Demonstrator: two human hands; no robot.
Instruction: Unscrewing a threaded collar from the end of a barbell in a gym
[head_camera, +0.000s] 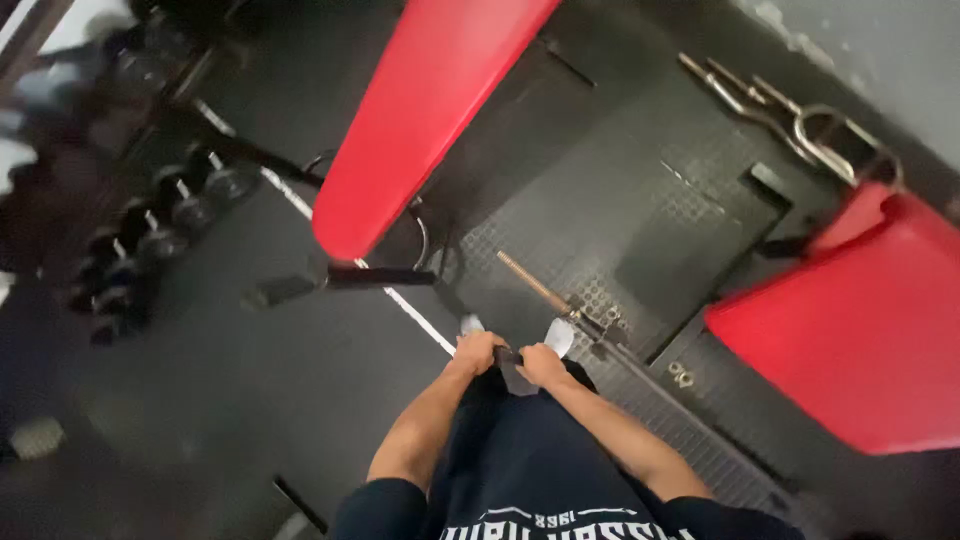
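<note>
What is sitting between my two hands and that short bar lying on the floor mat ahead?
Nothing visible. The left hand and right hand are together at the waist; the short bar lies just beyond on bare mat. The red bench stands left of it, not across the path.

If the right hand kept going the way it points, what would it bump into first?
The right hand points down and slightly forward, so it would probably meet the white shoe just beyond it first, then the black floor mat. Depth is hard to judge from above.
</note>
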